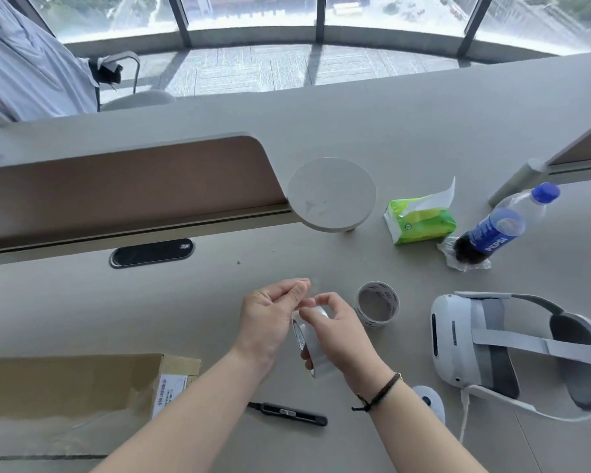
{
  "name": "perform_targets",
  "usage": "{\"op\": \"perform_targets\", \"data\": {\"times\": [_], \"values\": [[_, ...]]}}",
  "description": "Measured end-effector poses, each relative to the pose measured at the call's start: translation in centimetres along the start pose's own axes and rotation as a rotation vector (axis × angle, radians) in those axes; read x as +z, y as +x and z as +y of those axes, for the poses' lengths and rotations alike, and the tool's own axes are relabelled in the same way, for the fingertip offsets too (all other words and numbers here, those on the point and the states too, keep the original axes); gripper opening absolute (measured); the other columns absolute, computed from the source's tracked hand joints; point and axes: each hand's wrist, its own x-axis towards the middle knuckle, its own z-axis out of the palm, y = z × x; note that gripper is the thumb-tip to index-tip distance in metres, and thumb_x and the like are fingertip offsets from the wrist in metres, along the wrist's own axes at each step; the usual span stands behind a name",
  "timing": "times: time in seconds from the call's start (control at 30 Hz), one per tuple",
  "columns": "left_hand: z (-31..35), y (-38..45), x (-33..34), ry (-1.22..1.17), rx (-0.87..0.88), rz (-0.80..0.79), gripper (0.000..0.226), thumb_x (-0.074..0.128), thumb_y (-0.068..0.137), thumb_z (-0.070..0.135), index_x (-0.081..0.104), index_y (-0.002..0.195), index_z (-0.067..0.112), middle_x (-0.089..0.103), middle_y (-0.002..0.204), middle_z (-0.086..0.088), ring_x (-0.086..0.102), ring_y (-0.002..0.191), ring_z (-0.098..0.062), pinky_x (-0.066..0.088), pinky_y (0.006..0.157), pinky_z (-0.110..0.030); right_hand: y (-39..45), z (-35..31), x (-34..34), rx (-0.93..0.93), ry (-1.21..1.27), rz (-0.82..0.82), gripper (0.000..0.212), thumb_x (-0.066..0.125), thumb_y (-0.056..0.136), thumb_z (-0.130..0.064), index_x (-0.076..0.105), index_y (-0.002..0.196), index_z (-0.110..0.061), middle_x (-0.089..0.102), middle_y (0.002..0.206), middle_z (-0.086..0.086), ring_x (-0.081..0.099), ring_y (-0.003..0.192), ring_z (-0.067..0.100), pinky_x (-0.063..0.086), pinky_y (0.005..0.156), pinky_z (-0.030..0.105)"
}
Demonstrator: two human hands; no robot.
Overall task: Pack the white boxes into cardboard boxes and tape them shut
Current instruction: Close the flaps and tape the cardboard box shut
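Note:
A roll of clear tape (309,343) is held upright above the grey desk. My right hand (338,336) grips the roll from the right side, fingers curled round it. My left hand (270,312) pinches the loose end of the tape at the top of the roll, between thumb and fingertips. A flat cardboard box (72,387) with a white label lies at the lower left, partly under my left forearm. No white boxes are in view.
A second tape roll (377,303) stands right of my hands. A black utility knife (287,413) lies below them. A VR headset (512,349), a Pepsi bottle (498,230), a green tissue pack (420,220) and a round white stand (331,194) sit to the right and behind.

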Motion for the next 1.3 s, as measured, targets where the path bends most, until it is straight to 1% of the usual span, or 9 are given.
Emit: {"op": "perform_targets", "data": {"times": [0.1, 0.17, 0.33, 0.47, 0.67, 0.93, 1.1, 1.23, 1.3], "values": [[0.5, 2.0, 1.4, 0.071, -0.009, -0.003, 0.009, 0.071, 0.093, 0.012, 0.079, 0.096, 0.008, 0.078, 0.086, 0.012, 0.069, 0.077, 0.007, 0.051, 0.068, -0.011, 1.4, -0.5, -0.6, -0.006, 0.062, 0.047, 0.008, 0.059, 0.098, -0.021, 0.057, 0.103, -0.016, 0.063, 0.069, 0.013, 0.059, 0.046, 0.027, 0.051, 0.047, 0.033], [1.0, 3.7, 2.7, 0.131, -0.039, 0.009, 0.01, 0.074, 0.092, 0.016, 0.079, 0.095, 0.009, 0.075, 0.083, 0.015, 0.064, 0.064, 0.009, 0.047, 0.06, -0.008, 2.7, -1.0, -1.0, -0.012, 0.088, 0.104, 0.004, 0.057, 0.098, -0.021, 0.057, 0.098, -0.017, 0.062, 0.064, 0.01, 0.059, 0.046, 0.028, 0.051, 0.049, 0.034], [1.9, 7.7, 5.0, 0.273, 0.01, -0.017, 0.006, 0.075, 0.091, 0.02, 0.077, 0.093, 0.015, 0.063, 0.072, 0.009, 0.056, 0.052, 0.008, 0.045, 0.057, -0.009, 5.8, -3.8, -2.2, -0.039, 0.13, 0.197, 0.021, 0.059, 0.1, -0.026, 0.06, 0.103, -0.005, 0.061, 0.074, 0.016, 0.061, 0.047, 0.028, 0.049, 0.045, 0.03], [2.5, 10.2, 6.0, 0.353, 0.063, -0.063, 0.009, 0.072, 0.093, 0.02, 0.076, 0.1, 0.022, 0.044, 0.061, 0.012, 0.052, 0.055, -0.003, 0.048, 0.061, -0.016, 8.0, -6.0, -2.8, -0.047, 0.133, 0.243, 0.017, 0.055, 0.099, -0.016, 0.059, 0.1, 0.0, 0.06, 0.077, 0.017, 0.057, 0.039, 0.019, 0.043, 0.037, 0.021], [2.7, 13.1, 6.8, 0.335, 0.079, -0.025, 0.006, 0.075, 0.089, 0.02, 0.077, 0.094, 0.023, 0.064, 0.07, 0.004, 0.066, 0.07, -0.011, 0.057, 0.079, -0.032, 11.1, -6.8, -2.4, -0.014, 0.184, 0.291, 0.013, 0.056, 0.097, -0.018, 0.058, 0.089, -0.007, 0.062, 0.073, 0.018, 0.057, 0.048, 0.029, 0.049, 0.043, 0.031], [1.9, 13.8, 6.9, 0.348, 0.127, 0.045, 0.015, 0.078, 0.085, 0.02, 0.08, 0.101, 0.022, 0.057, 0.057, 0.012, 0.06, 0.058, -0.007, 0.057, 0.071, -0.029, 12.4, -6.4, -1.6, -0.002, 0.176, 0.357, 0.018, 0.057, 0.092, -0.024, 0.059, 0.079, -0.011, 0.064, 0.063, 0.009, 0.059, 0.044, 0.03, 0.048, 0.045, 0.031], [1.3, 13.9, 6.8, 0.35, 0.141, 0.029, 0.026, 0.079, 0.086, 0.022, 0.078, 0.111, 0.025, 0.053, 0.061, 0.006, 0.055, 0.06, -0.012, 0.052, 0.061, -0.026, 12.4, -5.9, -1.6, -0.015, 0.174, 0.37, 0.018, 0.056, 0.09, -0.025, 0.06, 0.079, -0.011, 0.064, 0.065, 0.008, 0.061, 0.045, 0.032, 0.05, 0.046, 0.035], [1.4, 14.4, 6.3, 0.352, 0.154, 0.033, 0.074, 0.084, 0.079, 0.027, 0.05, 0.142, 0.044, 0.065, 0.088, 0.017, 0.065, 0.085, -0.002, 0.053, 0.085, -0.023, 13.0, -5.5, -1.4, -0.016, 0.146, 0.395, 0.021, 0.055, 0.08, -0.038, 0.063, 0.076, -0.019, 0.068, 0.07, 0.005, 0.071, 0.067, 0.037, 0.062, 0.067, 0.054], [1.4, 14.6, 6.3, 0.304, 0.127, 0.027, 0.075, 0.081, 0.08, 0.029, 0.045, 0.143, 0.049, 0.069, 0.109, 0.009, 0.066, 0.099, -0.008, 0.055, 0.092, -0.03, 13.1, -5.4, -1.2, -0.014, 0.125, 0.404, 0.025, 0.053, 0.075, -0.043, 0.065, 0.077, -0.021, 0.071, 0.076, 0.004, 0.072, 0.078, 0.039, 0.061, 0.074, 0.058]]}}
